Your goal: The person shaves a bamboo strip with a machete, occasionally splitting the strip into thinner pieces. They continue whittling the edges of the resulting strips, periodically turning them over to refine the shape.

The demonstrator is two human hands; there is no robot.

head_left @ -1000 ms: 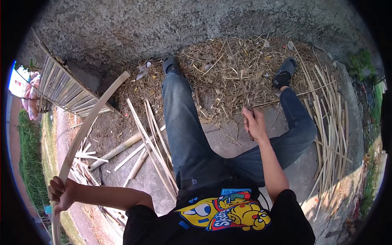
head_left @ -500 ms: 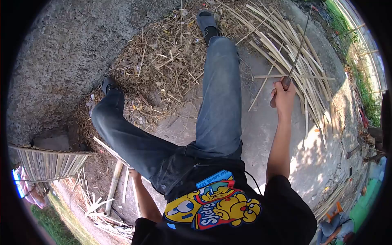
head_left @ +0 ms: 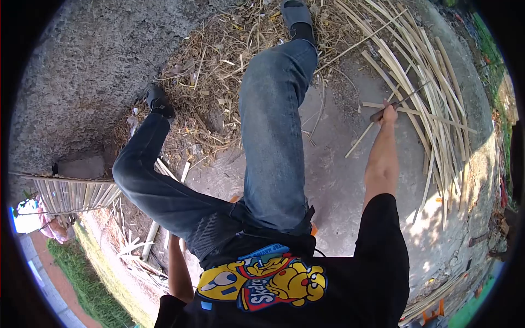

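My right hand (head_left: 389,113) is closed around the wooden handle of a long-bladed knife (head_left: 377,116). Its thin dark blade points up and right, over a spread of split bamboo strips (head_left: 432,109). One pale strip (head_left: 459,126) lies crosswise beneath the knife. At the lower left, my left hand (head_left: 175,241) is down beside my thigh; the leg covers its fingers, so its grip does not show. Past that thigh a light bamboo strip (head_left: 165,169) sticks out.
Dry shavings (head_left: 219,71) cover the ground between my feet, against a rough concrete wall (head_left: 93,71). A slatted bamboo panel (head_left: 76,194) stands at left, with more cut bamboo (head_left: 139,249) below it. An orange object (head_left: 435,311) is at lower right.
The knife has swung down from pointing steeply upward to lying low over the strips. My right knee has bent inward. My left hand has slipped mostly behind my thigh.
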